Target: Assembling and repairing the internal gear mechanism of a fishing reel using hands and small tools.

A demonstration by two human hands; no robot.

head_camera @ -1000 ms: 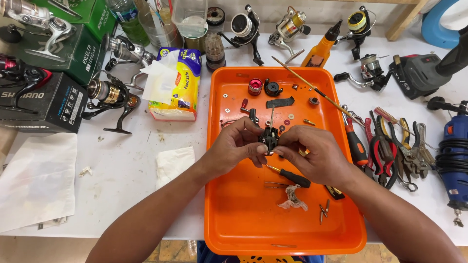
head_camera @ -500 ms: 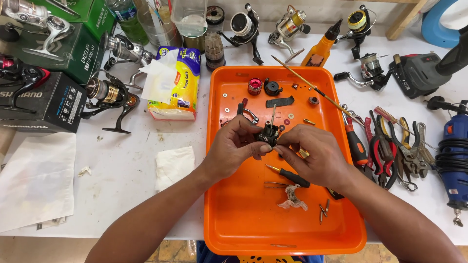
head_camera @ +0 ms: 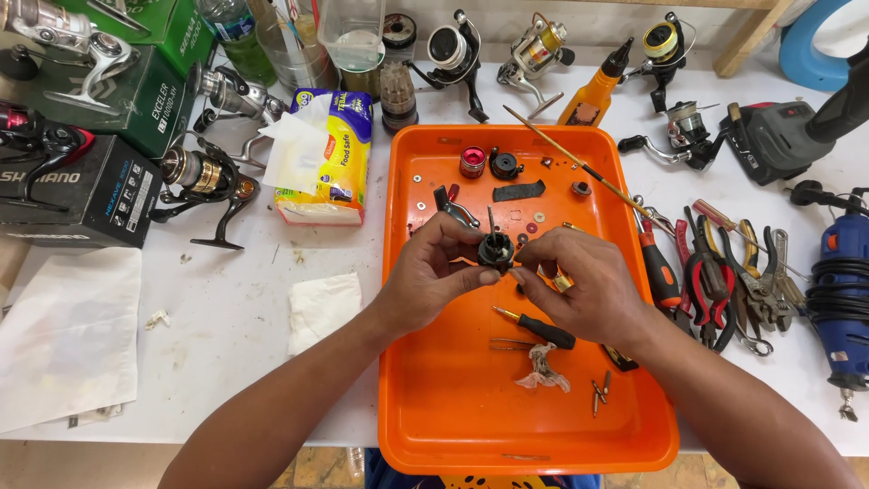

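Note:
My left hand (head_camera: 430, 276) and my right hand (head_camera: 579, 285) meet over the orange tray (head_camera: 453, 417), both gripping a small black fishing-reel part (head_camera: 495, 248) with a thin shaft sticking up from it. The fingertips of both hands pinch its sides. Under my right hand lies a small black-handled screwdriver (head_camera: 539, 328) on the tray floor. A crumpled scrap (head_camera: 543, 373) and a few small screws (head_camera: 600, 391) lie near the tray's front. A red round part (head_camera: 472, 162), a black round part (head_camera: 504, 164) and small washers sit at the tray's far end.
Several spinning reels (head_camera: 204, 177) and boxes (head_camera: 77, 190) crowd the left and back of the white table. A yellow tissue pack (head_camera: 330, 167) stands left of the tray. Pliers and screwdrivers (head_camera: 715, 276) lie right of it, beside a blue rotary tool (head_camera: 842, 290). White cloths (head_camera: 68, 335) lie at left.
Both hands have stayed over the tray's middle, turning the black reel part slightly between the fingers. Nothing else on the table has moved.

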